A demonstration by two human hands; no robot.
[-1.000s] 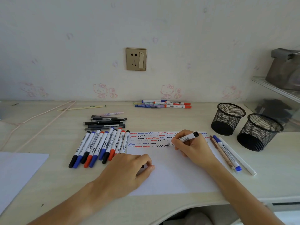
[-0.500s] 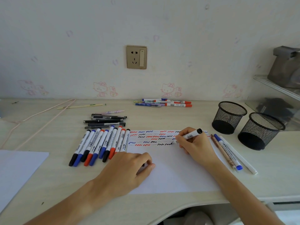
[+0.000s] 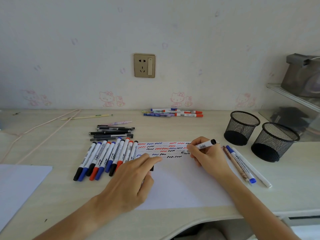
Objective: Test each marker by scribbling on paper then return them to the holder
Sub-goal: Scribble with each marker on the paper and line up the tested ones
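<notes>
One black-capped marker (image 3: 200, 146) is held in the right hand (image 3: 208, 154), pinched between thumb and fingers in a writing grip, its tip resting on the white sheet of paper (image 3: 181, 184) at the right end of the lowest rows of squiggles (image 3: 161, 149). Those squiggles run in red, blue and black lines across the top strip of the sheet. The left hand (image 3: 131, 179) lies on the sheet's left edge, fingers loosely curled with the index finger extended; a small black object (image 3: 151, 168), possibly the cap, shows beneath the fingers, but whether it is gripped cannot be told. Just left of the paper lies a row of whiteboard markers (image 3: 105, 158) with black, blue and red caps, side by side and touching. Behind them sits a pile of dark pens (image 3: 112, 132). Right of the paper lie a blue-capped marker (image 3: 240, 163), a brown pencil (image 3: 233, 161) and a white pen (image 3: 251, 168), close together. Beyond those stand two black mesh holders (image 3: 242, 127), upright. More markers (image 3: 174, 113) lie near the wall, under a wall socket (image 3: 144, 65). A second sheet (image 3: 19, 184) lies at the desk's (image 3: 52, 205) left edge.
</notes>
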